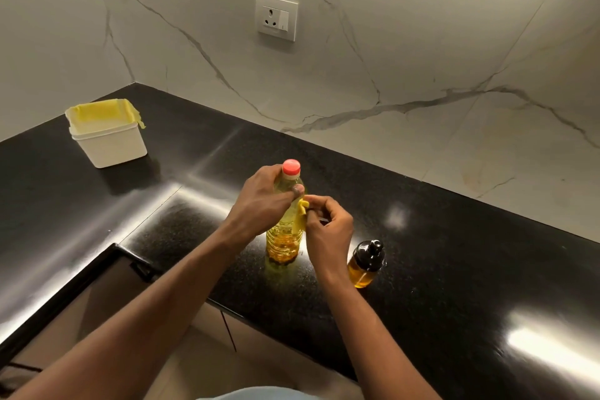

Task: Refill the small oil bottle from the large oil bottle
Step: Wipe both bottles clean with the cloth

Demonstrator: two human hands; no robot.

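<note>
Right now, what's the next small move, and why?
Probably bring the right hand up to twist off the red cap. The left hand grips the large oil bottle upright near its neck, the right hand only pinches a yellow tab on its side, and the cap is still on. The small oil bottle stands capped alongside.
</note>
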